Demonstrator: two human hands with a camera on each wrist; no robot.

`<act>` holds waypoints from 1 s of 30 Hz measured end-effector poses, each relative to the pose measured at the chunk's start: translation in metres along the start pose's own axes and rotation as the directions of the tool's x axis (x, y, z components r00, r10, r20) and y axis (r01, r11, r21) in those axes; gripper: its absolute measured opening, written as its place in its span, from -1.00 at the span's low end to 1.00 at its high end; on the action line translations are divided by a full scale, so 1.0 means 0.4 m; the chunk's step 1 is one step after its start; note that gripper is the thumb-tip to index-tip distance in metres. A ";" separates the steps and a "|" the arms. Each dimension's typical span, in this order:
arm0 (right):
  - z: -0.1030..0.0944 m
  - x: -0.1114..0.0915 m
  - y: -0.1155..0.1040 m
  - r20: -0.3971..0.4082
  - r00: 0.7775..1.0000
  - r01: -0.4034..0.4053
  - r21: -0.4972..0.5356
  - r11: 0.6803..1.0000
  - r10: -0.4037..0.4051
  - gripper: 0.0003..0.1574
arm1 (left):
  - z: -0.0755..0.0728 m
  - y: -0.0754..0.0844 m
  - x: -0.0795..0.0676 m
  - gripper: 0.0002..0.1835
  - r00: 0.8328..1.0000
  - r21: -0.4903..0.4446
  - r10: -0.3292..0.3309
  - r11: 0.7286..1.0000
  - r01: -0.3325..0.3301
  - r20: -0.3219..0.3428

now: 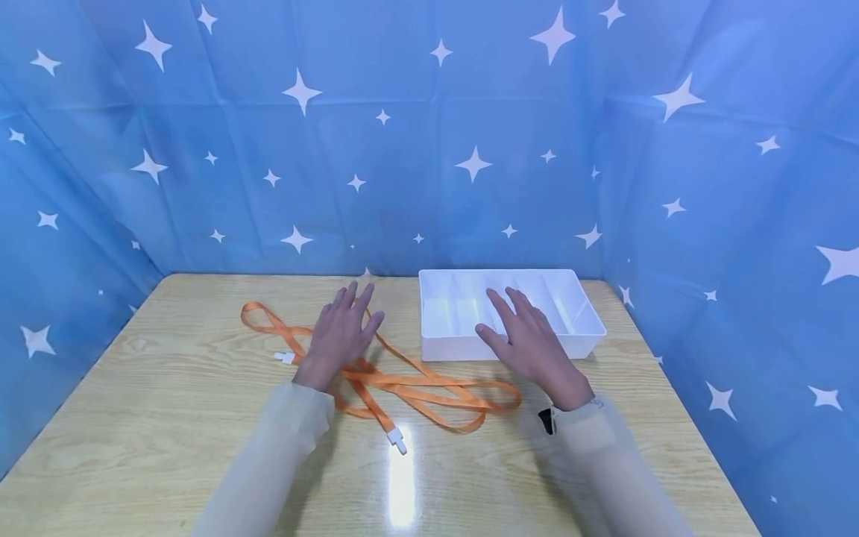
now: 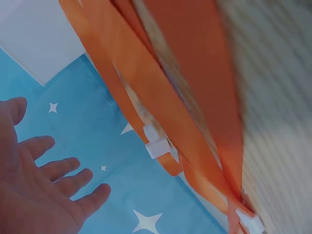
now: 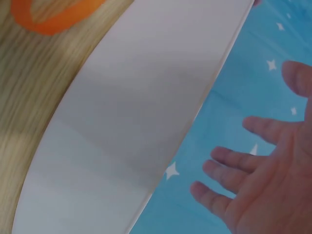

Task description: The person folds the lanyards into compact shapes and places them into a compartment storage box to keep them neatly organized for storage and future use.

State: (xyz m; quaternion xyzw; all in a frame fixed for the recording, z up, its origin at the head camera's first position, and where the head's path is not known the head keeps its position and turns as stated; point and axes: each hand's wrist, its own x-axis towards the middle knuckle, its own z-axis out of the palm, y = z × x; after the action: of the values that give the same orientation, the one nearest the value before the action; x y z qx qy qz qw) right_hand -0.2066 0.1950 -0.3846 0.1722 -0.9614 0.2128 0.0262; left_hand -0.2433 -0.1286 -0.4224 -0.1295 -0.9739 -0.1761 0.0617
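Orange lanyards (image 1: 429,382) with white plastic clips lie in a loose tangle on the wooden table. Over their left part hovers my left hand (image 1: 339,332), fingers spread and nothing held; in the left wrist view the straps (image 2: 146,83) run apart from the fingers. One white clip (image 1: 397,440) points toward the near edge, and another clip (image 1: 285,358) lies left of my wrist. A white divided box (image 1: 443,348) stands at the back right. My right hand (image 1: 530,343) is held above its front wall with fingers extended, holding nothing; the right wrist view shows the box wall (image 3: 112,107) beside it.
The pale wooden table (image 1: 168,418) reaches back to a blue curtain (image 1: 376,149) with white stars, which also hangs along both sides. Light reflects off the tabletop near the front middle. A dark band piece (image 1: 546,421) shows at my right cuff.
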 end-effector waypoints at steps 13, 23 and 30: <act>0.026 -0.036 -0.017 -0.074 0.993 0.092 0.041 0.995 -0.089 -0.21 | 0.024 -0.008 -0.021 -0.32 0.997 -0.080 0.061 0.995 -0.056 0.054; 0.042 -0.045 -0.037 -0.126 0.980 0.166 0.122 0.978 -0.151 -0.31 | 0.028 -0.005 -0.038 -0.33 0.993 -0.186 0.100 0.979 -0.088 0.057; 0.055 -0.049 -0.040 -0.101 0.983 0.166 0.168 0.972 -0.151 -0.30 | 0.018 0.001 -0.047 -0.33 0.991 -0.217 0.087 0.974 -0.063 0.103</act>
State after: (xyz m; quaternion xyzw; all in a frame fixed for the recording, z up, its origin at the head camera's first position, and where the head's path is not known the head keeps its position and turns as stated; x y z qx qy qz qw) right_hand -0.1823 0.1785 -0.4006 0.2406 -0.9200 0.3013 0.0702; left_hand -0.2257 -0.1301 -0.4322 -0.1820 -0.9456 -0.2696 -0.0008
